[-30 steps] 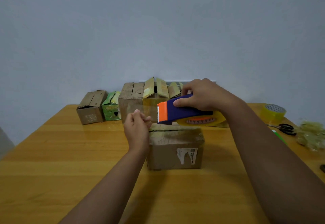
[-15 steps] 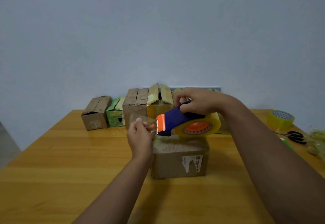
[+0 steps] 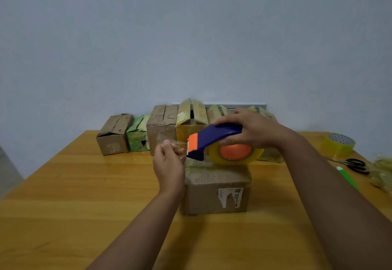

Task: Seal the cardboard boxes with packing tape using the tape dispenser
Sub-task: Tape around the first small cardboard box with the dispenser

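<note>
A closed brown cardboard box [image 3: 214, 193] with a torn white label sits in the middle of the wooden table [image 3: 74, 195]. Above its top, my right hand [image 3: 252, 130] grips a blue tape dispenser [image 3: 212, 140] with an orange blade guard and a roll of clear yellowish tape [image 3: 235, 155]. My left hand [image 3: 169, 161] pinches the free end of the tape [image 3: 169, 140], which stretches left from the blade. The dispenser is tilted with its blade end lower than the handle.
A row of worn boxes [image 3: 161, 130] stands along the back edge, with a green carton [image 3: 137, 136] among them. At the right lie a spare tape roll [image 3: 337, 145], black scissors [image 3: 354, 164], a green pen [image 3: 347, 177] and crumpled tape scraps [image 3: 381, 174].
The dispenser has tilted so the roll's orange core faces me, and it has risen a little. My left hand keeps its pinch on the tape end as a short length pulls out.
</note>
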